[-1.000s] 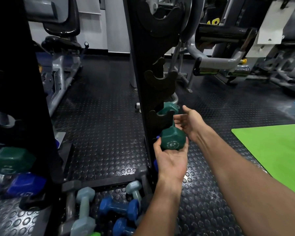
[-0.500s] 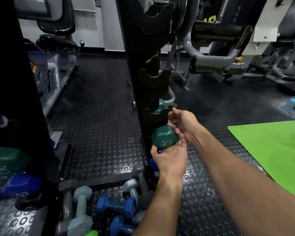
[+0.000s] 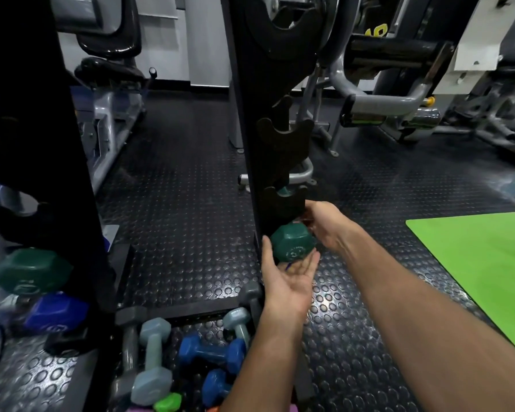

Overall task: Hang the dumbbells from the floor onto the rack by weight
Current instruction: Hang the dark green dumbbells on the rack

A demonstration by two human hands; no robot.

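Cradling the near head of the green dumbbell (image 3: pixel 292 242) from below, the left hand (image 3: pixel 289 281) lies palm-up with fingers spread wide, thumb against the rack upright (image 3: pixel 250 150). The right hand (image 3: pixel 329 226) curls its fingers round the dumbbell's far side, close under a black cradle (image 3: pixel 286 200) where the dumbbell's other head shows as a sliver of green. The cradle above (image 3: pixel 284 135) holds nothing. On the floor at the rack's foot lie a pale grey dumbbell (image 3: pixel 152 364), a blue dumbbell (image 3: pixel 211 352) and a smaller grey one (image 3: pixel 238 322), crowded together. A second rack (image 3: pixel 42 144) at the left carries a green dumbbell (image 3: pixel 32 270) above a blue one (image 3: pixel 57 312). Studded black flooring (image 3: pixel 185 203) lies open between the racks; a green mat (image 3: pixel 482 269) edges the right.
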